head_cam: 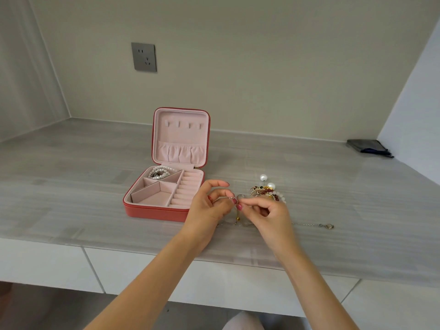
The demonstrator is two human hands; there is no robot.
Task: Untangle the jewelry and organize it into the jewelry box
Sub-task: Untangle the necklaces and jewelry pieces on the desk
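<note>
Head view: the jewelry box [152, 210] sits open at frame centre, with only a pearl strand [160, 172] stowed. Left hand [209, 206] and right hand [269, 210] each pinch a thin chain [234, 199]; a tangled pile [267, 190] and silver necklace [316, 225] remain on the surface [71, 186].

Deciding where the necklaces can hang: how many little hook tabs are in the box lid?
4, in a row across the upper lid lining. None looks hidden.

A grey countertop [309, 177] bears an open jewelry box [157, 211], tangled jewelry [267, 190], a dark pouch [367, 147].
</note>
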